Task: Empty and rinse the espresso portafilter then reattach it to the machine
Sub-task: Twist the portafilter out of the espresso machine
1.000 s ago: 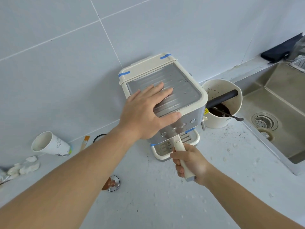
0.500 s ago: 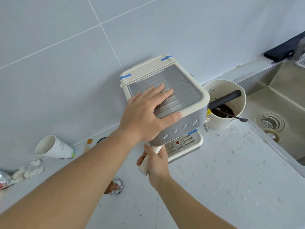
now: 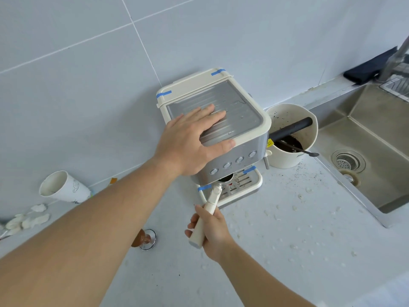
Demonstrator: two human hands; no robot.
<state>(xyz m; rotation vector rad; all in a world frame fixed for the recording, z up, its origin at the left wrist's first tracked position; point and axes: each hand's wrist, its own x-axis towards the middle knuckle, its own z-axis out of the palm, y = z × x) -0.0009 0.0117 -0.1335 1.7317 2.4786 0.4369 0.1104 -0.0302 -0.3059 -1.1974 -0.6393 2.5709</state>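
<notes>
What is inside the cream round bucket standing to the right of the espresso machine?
The cream round bucket holds dark coffee grounds at the bottom, and a black bar crosses its top. A thin dark spoon sticks out over the rim. The machine's corner covers the bucket's left part.

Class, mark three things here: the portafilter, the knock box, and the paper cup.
portafilter (image 3: 204, 220): head view, on its cream handle.
knock box (image 3: 287, 161): head view, on its outer wall.
paper cup (image 3: 70, 191): head view, on its side.

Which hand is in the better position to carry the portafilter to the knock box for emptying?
The right hand, probably. It already grips the portafilter by its handle, and the knock box stands on its side. The left hand lies flat on the espresso machine, seemingly steadying it.
</notes>
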